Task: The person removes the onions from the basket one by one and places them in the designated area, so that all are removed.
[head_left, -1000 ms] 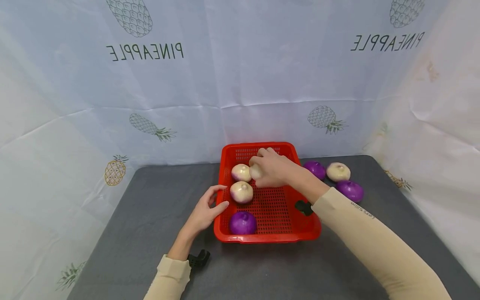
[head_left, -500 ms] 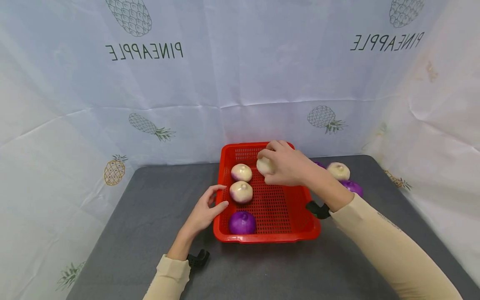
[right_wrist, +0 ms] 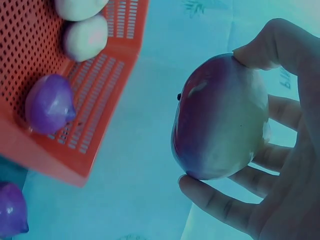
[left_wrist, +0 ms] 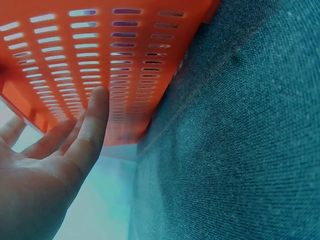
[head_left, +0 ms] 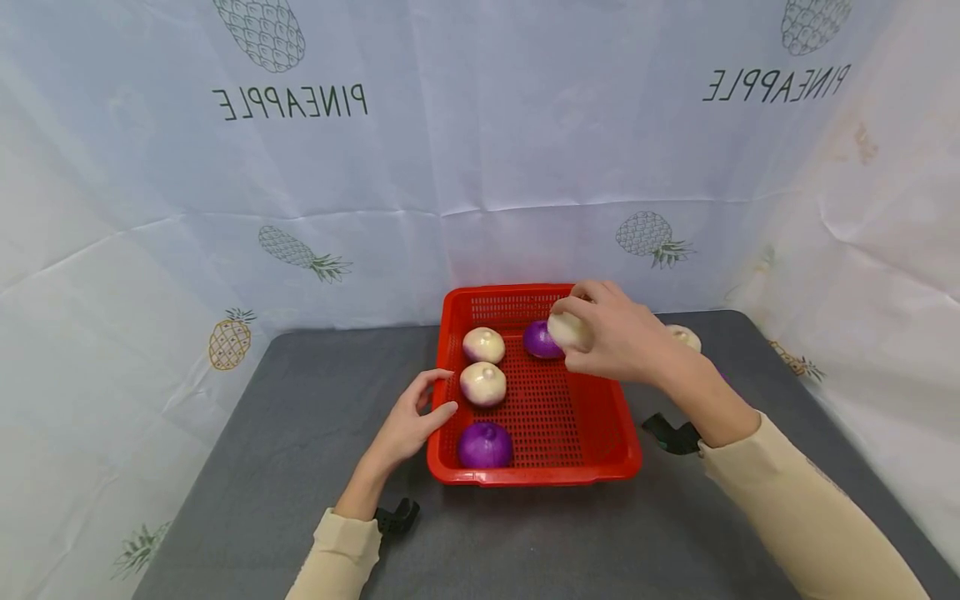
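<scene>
My right hand (head_left: 618,337) grips a white-and-purple turnip (head_left: 567,331) between thumb and fingertips, above the back right part of a red slotted basket (head_left: 534,477). Up close in the right wrist view, the turnip (right_wrist: 220,120) has a purple base with a small dark tip. Inside the basket are two more turnips, one further back (head_left: 483,345) and one nearer (head_left: 483,384). A purple onion (head_left: 540,340) sits at the back, another onion (head_left: 485,445) at the front left. My left hand (head_left: 405,423) rests against the basket's left side, fingers extended in the left wrist view.
On the grey table (head_left: 322,392) right of the basket, another turnip (head_left: 684,337) shows partly behind my right hand. A sliver of purple shows beside the right forearm. A white pineapple-print cloth (head_left: 405,167) hangs behind and along the sides.
My right hand has moved right with the turnip, from beside the other turnips toward the basket's right rim. The purple onion at the back has come into view. My left hand stays put.
</scene>
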Motion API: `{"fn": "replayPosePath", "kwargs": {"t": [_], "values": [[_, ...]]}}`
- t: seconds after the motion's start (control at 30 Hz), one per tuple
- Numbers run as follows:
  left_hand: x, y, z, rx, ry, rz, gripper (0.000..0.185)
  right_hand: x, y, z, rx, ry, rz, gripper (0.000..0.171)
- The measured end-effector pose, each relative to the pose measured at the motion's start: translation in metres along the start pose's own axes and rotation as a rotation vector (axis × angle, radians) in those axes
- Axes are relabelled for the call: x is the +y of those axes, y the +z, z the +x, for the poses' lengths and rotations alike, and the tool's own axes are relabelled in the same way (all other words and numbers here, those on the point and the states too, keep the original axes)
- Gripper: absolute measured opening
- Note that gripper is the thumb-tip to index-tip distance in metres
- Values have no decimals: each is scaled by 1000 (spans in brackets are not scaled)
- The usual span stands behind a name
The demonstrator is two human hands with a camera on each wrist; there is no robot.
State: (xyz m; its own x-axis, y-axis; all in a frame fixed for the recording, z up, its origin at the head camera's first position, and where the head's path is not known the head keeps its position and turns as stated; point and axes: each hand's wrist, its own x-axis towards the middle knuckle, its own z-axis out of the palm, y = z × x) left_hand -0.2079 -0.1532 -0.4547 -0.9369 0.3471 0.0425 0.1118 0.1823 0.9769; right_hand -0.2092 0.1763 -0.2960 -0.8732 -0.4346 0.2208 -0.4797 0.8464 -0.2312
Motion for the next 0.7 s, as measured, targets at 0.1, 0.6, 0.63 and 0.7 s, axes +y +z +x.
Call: {"fn": "replayPosePath", "kwargs": {"t": [0.1, 0.6, 0.63, 0.7], "values": [[1, 0, -1, 5, 3, 3, 52, 7, -2, -8, 12, 21, 0, 47], [1, 2, -1, 11, 7, 1, 52, 51, 4, -38, 62, 113, -37, 46], [2, 2, -1, 13, 9, 0, 52, 54, 6, -39, 62, 119, -37, 46], [2, 2, -1, 16, 10, 4, 51, 61, 10, -41, 55, 129, -37, 45]]}}
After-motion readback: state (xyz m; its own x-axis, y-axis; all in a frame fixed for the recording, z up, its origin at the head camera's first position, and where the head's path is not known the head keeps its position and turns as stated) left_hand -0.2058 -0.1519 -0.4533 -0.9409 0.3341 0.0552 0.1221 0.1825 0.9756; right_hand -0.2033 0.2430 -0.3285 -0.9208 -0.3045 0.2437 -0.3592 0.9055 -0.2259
